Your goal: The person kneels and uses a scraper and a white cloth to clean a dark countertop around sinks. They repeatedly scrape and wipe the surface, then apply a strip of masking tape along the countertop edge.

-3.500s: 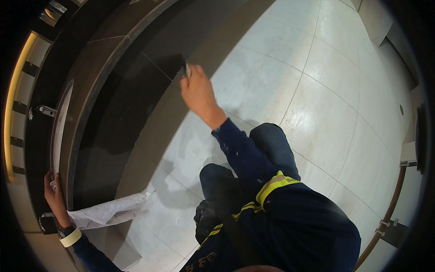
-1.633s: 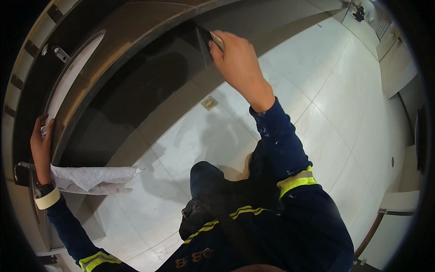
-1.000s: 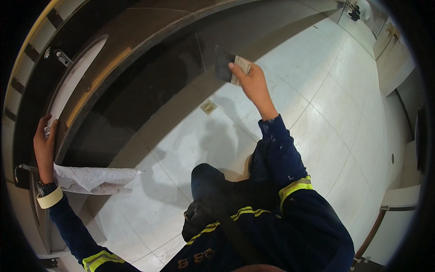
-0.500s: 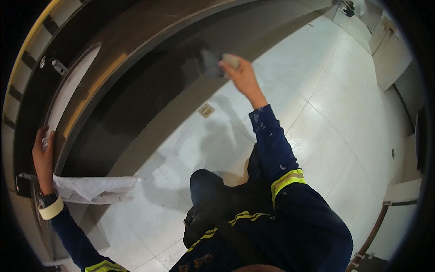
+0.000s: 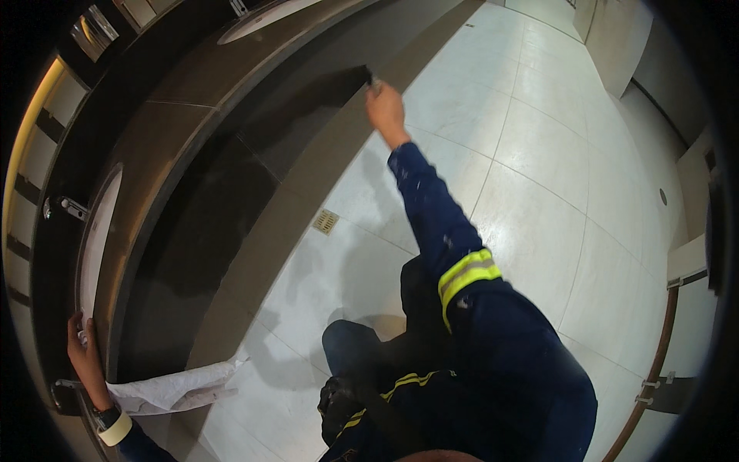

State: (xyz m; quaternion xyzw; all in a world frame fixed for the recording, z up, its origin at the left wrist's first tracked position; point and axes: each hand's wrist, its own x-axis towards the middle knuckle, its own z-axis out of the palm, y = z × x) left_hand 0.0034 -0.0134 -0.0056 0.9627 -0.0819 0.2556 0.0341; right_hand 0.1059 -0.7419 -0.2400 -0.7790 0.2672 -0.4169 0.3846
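Note:
My right hand (image 5: 386,113) is stretched forward, closed on a small hand tool (image 5: 369,75) with a dark end. My fingers hide most of it, so its exact kind cannot be made out. The tool is by the lower edge of the dark front panel (image 5: 269,115) under the counter, where a darker patch shows. On the left, my left hand (image 5: 88,362) rests at the near end of a white basin (image 5: 100,246), thumb and fingers apart. Around that wrist sit a watch and a cream ring (image 5: 115,429) like a tape roll. A white cloth (image 5: 173,391) hangs beside the forearm.
Chrome taps (image 5: 73,208) stand along the curved dark counter (image 5: 165,127), and a second basin (image 5: 265,19) lies farther along. Pale floor tiles (image 5: 539,169) spread to the right, with a square drain grate (image 5: 326,222). A brown rail (image 5: 654,362) runs at the right edge.
My right hand has moved farther forward along the panel, and the tool has turned in view. My left hand stays by the basin; the whole view has shifted.

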